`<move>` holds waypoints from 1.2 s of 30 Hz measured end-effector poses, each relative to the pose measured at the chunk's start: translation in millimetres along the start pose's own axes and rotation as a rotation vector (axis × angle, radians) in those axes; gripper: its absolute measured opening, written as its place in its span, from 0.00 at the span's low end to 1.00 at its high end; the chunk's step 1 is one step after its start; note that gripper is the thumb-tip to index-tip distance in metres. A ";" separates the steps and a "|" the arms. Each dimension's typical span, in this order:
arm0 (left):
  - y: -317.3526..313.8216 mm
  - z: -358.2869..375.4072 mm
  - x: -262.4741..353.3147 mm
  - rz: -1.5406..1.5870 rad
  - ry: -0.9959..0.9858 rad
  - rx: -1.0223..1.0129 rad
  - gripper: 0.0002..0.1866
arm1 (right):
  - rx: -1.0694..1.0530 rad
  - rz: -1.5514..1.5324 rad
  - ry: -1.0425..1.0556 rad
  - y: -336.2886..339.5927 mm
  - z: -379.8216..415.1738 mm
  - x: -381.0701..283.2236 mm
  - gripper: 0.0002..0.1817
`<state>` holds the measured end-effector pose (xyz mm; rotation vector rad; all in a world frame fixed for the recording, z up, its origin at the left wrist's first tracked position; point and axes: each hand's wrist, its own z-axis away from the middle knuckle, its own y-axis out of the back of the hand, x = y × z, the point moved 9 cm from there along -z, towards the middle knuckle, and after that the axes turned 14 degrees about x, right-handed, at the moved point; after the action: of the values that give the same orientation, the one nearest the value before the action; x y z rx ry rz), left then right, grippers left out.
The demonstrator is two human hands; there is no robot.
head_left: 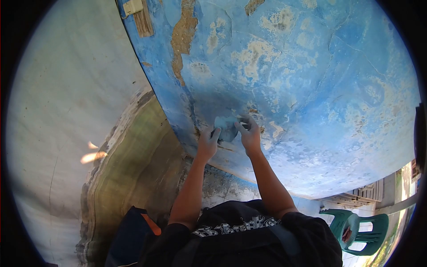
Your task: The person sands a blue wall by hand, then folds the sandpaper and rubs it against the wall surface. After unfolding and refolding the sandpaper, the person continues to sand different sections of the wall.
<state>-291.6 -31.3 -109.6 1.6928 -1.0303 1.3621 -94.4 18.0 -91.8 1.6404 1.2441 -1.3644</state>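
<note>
Between my two hands is a dusty blue-grey sheet (pixel 226 127), bent and looking like sandpaper, in front of the lower part of a blue wall (pixel 302 66). My left hand (pixel 207 141) grips its left edge, the thumb lying over the near face. At the opposite edge, the thumb and fingers of my right hand (pixel 250 135) pinch it. Pale dust coats both hands. Around them the wall's paint is flaking, with bare brown patches and a dark crack just left of the sheet.
A pale wall (pixel 58 111) with a stained brown-green lower part meets the blue one at a corner on the left. A switch box (pixel 132 7) sits high up. A green plastic chair (pixel 372 233) and wooden slats (pixel 362 194) stand at the lower right. Dirty floor tiles (pixel 227 189) show below.
</note>
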 end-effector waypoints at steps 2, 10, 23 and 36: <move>-2.8 0.4 22.9 -0.267 -0.240 -0.112 0.20 | -0.037 0.023 0.058 -0.8 1.3 -26.1 0.15; -0.2 -7.3 15.1 -0.014 0.046 -0.157 0.22 | -0.551 0.049 -0.168 -28.9 7.3 -25.9 0.13; -0.1 -17.8 26.9 -0.109 -0.162 0.081 0.21 | -0.389 -0.031 -0.197 -18.0 11.4 -32.6 0.15; -32.0 -3.5 54.2 0.091 -0.039 -0.043 0.21 | -0.374 -0.064 -0.059 -28.2 24.1 -38.3 0.25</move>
<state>-257.4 -22.5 -57.3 1.6645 -1.1627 1.3593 -129.3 -4.2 -58.1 1.3027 1.4273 -1.1248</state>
